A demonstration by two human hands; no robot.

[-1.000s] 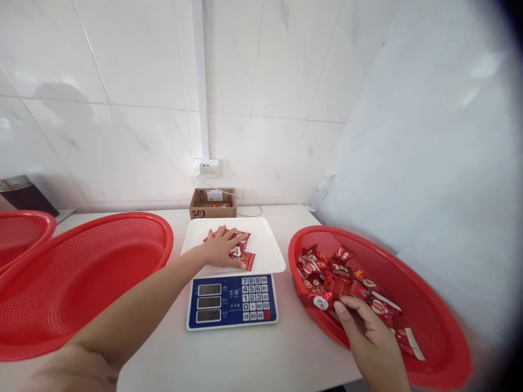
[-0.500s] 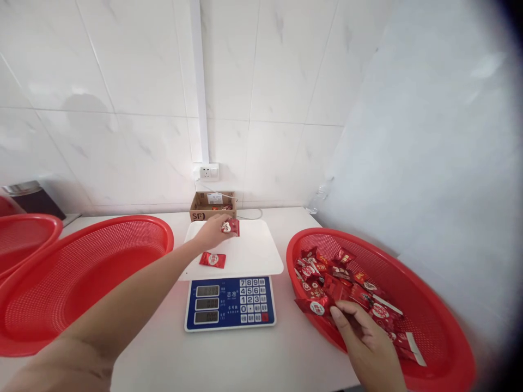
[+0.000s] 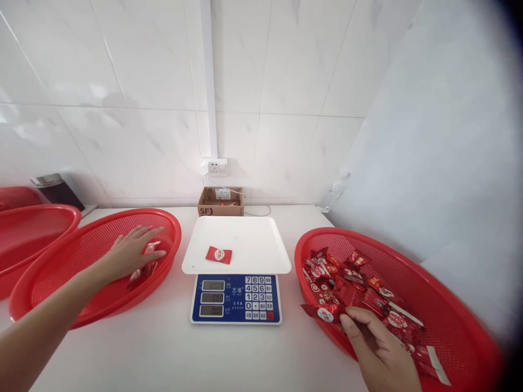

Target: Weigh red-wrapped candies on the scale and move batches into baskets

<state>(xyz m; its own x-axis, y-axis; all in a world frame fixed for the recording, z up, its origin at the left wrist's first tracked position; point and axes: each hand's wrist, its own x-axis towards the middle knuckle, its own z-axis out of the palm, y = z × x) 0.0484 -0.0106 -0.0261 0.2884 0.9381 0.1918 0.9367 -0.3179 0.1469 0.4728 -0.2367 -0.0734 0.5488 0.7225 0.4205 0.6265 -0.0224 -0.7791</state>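
I have the left hand (image 3: 128,255) over a large red perforated plastic basket (image 3: 41,283) on the left side of the white counter (image 3: 245,354); its fingers are spread and released, clasping nothing I can make out. Beside and beneath them, blurred shiny red packets (image 3: 151,267) lie by the basket's right-hand wall. My right hand (image 3: 378,343) is pinching a small red foil packet with a round white label (image 3: 324,313) between thumb and fingers, over the left rim of a second red plastic basket (image 3: 461,326) on the counter's right side. Inside that one lies a heap of printed red packets (image 3: 351,294), gathered toward its left end. Between the baskets I see a blue-and-white electronic scale (image 3: 236,299). A lone red packet with a round white label (image 3: 219,255) rests on its flat white tray (image 3: 255,239), left of the middle, nearer the tray's near edge. By the counter's far edge, behind the tray, stands an open brown cardboard box (image 3: 208,210).
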